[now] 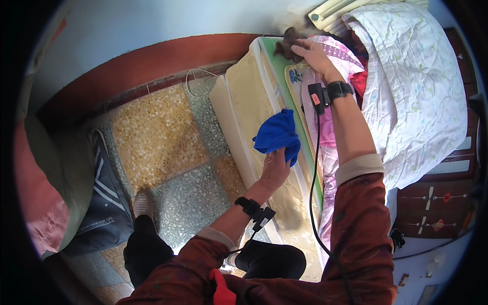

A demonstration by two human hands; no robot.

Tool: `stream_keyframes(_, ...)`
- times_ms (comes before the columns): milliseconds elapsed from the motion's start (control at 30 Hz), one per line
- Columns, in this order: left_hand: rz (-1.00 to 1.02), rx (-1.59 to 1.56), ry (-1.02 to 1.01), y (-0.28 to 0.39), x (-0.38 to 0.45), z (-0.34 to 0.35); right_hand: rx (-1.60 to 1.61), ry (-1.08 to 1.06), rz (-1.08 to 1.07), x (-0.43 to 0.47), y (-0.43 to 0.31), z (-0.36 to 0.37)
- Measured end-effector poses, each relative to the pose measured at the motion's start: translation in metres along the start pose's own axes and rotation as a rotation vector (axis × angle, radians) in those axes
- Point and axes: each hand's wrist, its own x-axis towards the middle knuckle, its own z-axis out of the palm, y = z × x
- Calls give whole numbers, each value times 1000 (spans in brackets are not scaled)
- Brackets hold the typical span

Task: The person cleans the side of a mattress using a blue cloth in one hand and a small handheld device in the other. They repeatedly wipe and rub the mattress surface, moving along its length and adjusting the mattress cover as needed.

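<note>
A blue cloth [277,133] hangs bunched from my left hand [275,167], which grips its near edge above the side of the mattress [251,99]. My right hand [313,57] reaches to the far end of the bed, its fingers on a dark brown crumpled item [289,45], probably cloth. That item is over the green strip [274,49] of the mattress top, close to a pink and white patterned bedding piece [339,53]. The palm side of my right hand is hidden. Both wrists wear black straps with small wired devices.
A white floral quilt [419,87] is heaped right of my right arm, with a cream radiator [328,15] behind. A white cable [187,82] loops near the wall. On the left, a dark bag [105,206] lies on the tiled floor [160,133]. Dark red cabinets [431,209] stand at right.
</note>
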Motion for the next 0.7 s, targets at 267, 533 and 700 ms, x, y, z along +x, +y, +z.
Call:
stream_keyframes(267, 11, 60, 47, 0, -3, 4, -850, 185, -656, 8, 38, 42)
stream_keyframes(533, 56, -23, 32, 3, 3, -3, -1279, 161, -95, 20, 28, 21)
stream_keyframes(700, 40, -6, 16, -2, 2, -3, -1292, 276, -149, 40, 36, 25)
